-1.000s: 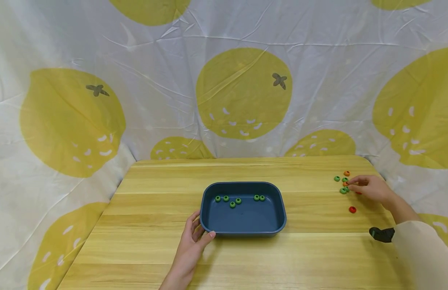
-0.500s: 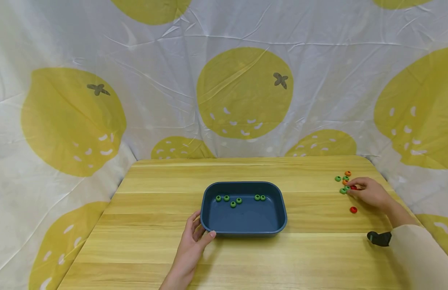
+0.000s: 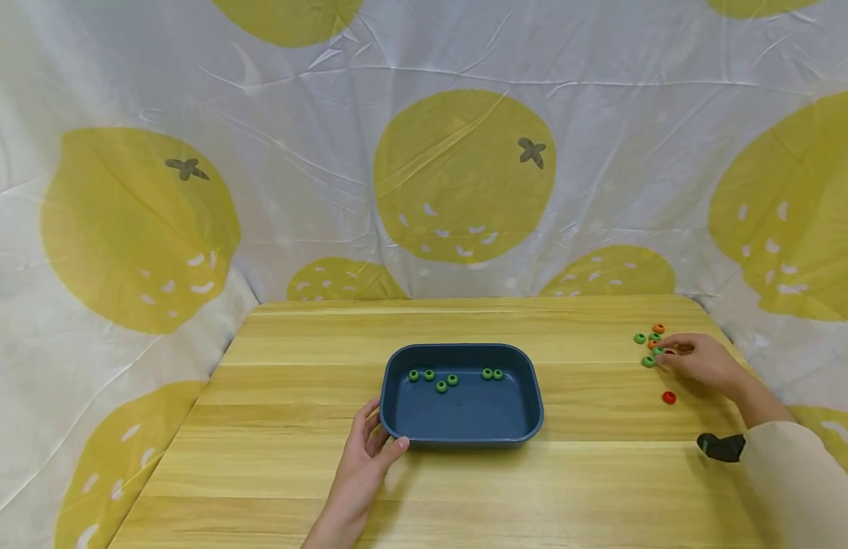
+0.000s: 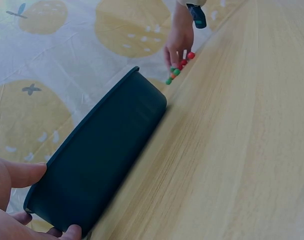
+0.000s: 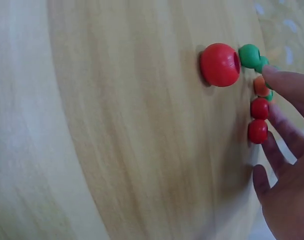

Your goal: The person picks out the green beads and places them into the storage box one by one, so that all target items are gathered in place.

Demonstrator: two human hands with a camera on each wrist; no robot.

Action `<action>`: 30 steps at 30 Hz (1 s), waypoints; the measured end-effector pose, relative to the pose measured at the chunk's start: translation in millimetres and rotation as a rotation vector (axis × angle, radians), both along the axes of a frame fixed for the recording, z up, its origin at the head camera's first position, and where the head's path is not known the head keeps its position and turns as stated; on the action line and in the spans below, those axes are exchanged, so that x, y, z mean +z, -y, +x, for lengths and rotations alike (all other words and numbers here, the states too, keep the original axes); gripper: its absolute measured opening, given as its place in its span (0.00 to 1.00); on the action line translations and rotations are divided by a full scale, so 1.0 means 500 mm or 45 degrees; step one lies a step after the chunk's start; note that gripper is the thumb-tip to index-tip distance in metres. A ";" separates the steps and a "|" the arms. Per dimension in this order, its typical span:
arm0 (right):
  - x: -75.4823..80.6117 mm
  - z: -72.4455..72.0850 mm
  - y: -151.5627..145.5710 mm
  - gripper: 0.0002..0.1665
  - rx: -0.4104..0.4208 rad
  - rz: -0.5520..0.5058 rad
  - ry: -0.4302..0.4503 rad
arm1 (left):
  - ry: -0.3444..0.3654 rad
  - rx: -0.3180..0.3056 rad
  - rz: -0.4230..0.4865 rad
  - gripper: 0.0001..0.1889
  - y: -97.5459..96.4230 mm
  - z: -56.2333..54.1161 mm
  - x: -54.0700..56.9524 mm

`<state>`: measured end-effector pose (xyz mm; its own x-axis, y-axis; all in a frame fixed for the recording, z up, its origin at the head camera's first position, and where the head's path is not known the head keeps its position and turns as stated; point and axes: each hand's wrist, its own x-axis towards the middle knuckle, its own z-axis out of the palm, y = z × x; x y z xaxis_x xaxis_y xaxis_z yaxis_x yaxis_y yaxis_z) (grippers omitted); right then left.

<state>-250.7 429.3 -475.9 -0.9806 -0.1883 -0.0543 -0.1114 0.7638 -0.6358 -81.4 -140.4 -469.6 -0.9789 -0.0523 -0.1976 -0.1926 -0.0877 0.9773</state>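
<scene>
A dark blue rectangular tray (image 3: 461, 441) stands on the table, holding several green beads (image 3: 441, 387) with dark holes. My left hand (image 3: 361, 465) grips its near left corner, thumb at the rim and fingers along the outer side. In the left wrist view the tray's wall (image 4: 111, 155) hides its inside. At the far right, my right hand (image 3: 705, 366) pinches a green bead (image 3: 658, 351) between thumb and fingertips. Around it lie other green beads (image 3: 648, 361), orange beads (image 3: 659, 329) and red beads (image 5: 259, 108), partly covered by the fingers.
A lone red bead (image 3: 669, 397) lies nearer than the group, and looms large in the right wrist view. The wooden table (image 3: 273, 457) ends at a lemon-patterned cloth (image 3: 465, 175) behind. A black strap (image 3: 721, 447) sits by the right sleeve (image 3: 795, 473).
The right fingertips have closed in on a green bead, which has shifted slightly away from its neighbour. The left hand and the tray have stayed in place.
</scene>
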 end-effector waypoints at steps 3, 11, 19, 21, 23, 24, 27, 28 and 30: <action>0.007 -0.002 0.002 0.30 0.001 -0.005 0.024 | -0.005 0.003 0.006 0.43 0.000 0.000 0.000; 0.033 -0.011 0.009 0.32 -0.019 0.033 0.047 | -0.011 0.008 0.011 0.43 -0.001 0.001 0.001; 0.059 -0.018 0.046 0.30 0.039 0.035 0.009 | -0.016 0.013 0.024 0.42 0.000 0.000 0.000; 0.062 -0.020 0.056 0.29 0.059 0.032 -0.001 | -0.014 0.012 0.024 0.42 0.000 0.000 0.000; 0.065 -0.022 0.064 0.28 0.077 0.038 -0.007 | -0.015 0.009 0.025 0.43 0.000 0.000 0.000; 0.067 -0.023 0.069 0.28 0.083 0.039 -0.013 | -0.020 0.005 0.023 0.43 -0.001 0.001 0.001; 0.073 -0.026 0.086 0.28 0.109 0.033 -0.016 | -0.027 -0.001 0.020 0.43 -0.002 0.001 0.002; 0.075 -0.027 0.091 0.28 0.120 0.036 -0.020 | -0.029 -0.002 0.020 0.43 -0.002 0.001 0.001; 0.078 -0.027 0.105 0.27 0.142 0.028 -0.023 | -0.031 -0.004 0.022 0.43 -0.001 0.001 0.002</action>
<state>-264.5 377.0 -436.8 -0.9545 -0.2951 -0.0423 -0.2076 0.7600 -0.6159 -81.0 -139.7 -468.7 -0.9836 -0.0462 -0.1746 -0.1691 -0.1041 0.9801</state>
